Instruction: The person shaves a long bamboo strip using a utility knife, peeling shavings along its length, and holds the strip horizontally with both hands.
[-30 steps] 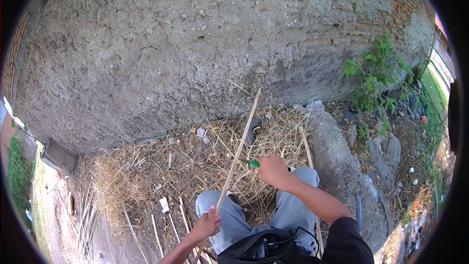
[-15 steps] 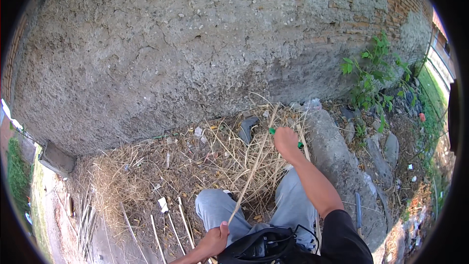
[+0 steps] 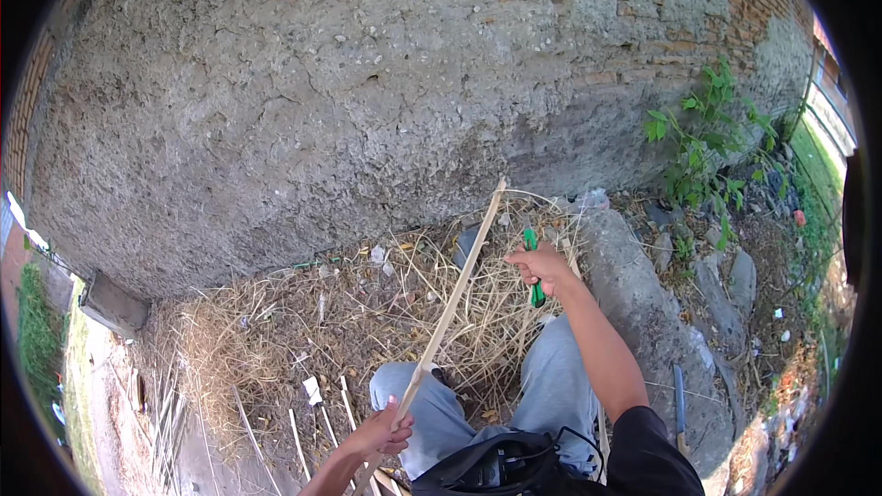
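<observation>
My left hand point(image 3: 381, 432) is closed round the lower part of a long pale bamboo strip point(image 3: 455, 298). From there the strip slants up and away, past my left knee, its far tip in front of the wall. To its right, apart from it, my right hand point(image 3: 544, 270) grips a slim green-handled tool point(image 3: 530, 240). That tool's green ends show above and below my fingers; its blade, if any, cannot be made out. Curled pale shavings point(image 3: 487, 349) lie heaped between and beyond my knees.
A rough plastered wall point(image 3: 322, 110) rises ahead. On the right are a concrete ledge point(image 3: 616, 257), a knife with a bluish blade point(image 3: 679, 400) and a leafy plant point(image 3: 703, 152). More pale strips point(image 3: 299, 441) lie at lower left. A dark grey object point(image 3: 467, 243) sits by the wall.
My right hand has come off the strip and turned, so the green-handled tool now stands upright. My left hand has moved up slightly, and the strip shows its broader face.
</observation>
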Tool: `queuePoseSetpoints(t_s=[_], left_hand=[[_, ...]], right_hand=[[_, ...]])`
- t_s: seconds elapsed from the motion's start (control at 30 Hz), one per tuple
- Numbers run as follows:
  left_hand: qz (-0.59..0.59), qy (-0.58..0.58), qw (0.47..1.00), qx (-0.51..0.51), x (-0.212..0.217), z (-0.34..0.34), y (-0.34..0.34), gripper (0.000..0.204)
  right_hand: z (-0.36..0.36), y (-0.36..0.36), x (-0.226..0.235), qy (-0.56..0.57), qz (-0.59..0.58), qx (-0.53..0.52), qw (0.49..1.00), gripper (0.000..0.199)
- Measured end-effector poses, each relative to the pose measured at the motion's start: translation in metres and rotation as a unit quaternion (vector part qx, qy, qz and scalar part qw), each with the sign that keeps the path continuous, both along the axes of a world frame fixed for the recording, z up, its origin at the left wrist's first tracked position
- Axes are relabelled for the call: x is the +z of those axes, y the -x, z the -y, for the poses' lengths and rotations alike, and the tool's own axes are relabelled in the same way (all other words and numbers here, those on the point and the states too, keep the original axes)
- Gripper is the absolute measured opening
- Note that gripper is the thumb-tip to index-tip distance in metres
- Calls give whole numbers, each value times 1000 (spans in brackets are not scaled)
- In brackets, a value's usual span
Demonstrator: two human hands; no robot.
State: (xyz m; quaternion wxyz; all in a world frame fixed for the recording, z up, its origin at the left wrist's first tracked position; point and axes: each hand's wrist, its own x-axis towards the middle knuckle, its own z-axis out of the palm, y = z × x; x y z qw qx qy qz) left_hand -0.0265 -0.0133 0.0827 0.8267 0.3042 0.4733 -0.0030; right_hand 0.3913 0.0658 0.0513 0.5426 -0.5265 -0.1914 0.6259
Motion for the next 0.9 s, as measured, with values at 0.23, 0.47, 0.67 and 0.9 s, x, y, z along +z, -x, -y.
queuePoseSetpoints(t_s=[0.23, 0.47, 0.67, 0.9], left_hand=[[10, -51, 999, -9, 1, -13, 15, 59], [39, -36, 999, -11, -6, -4, 36, 57], [19, -112, 994, -4, -14, 5, 45, 54], [-45, -219, 972, -72, -17, 11, 53, 54]], right_hand=[[7, 16, -4, -94, 380, -103, 914, 17], [-3, 27, 18, -167, 425, -172, 873, 25], [-23, 11, 47, -280, 631, -226, 687, 31], [-39, -6, 60, -286, 711, -80, 638, 37]])
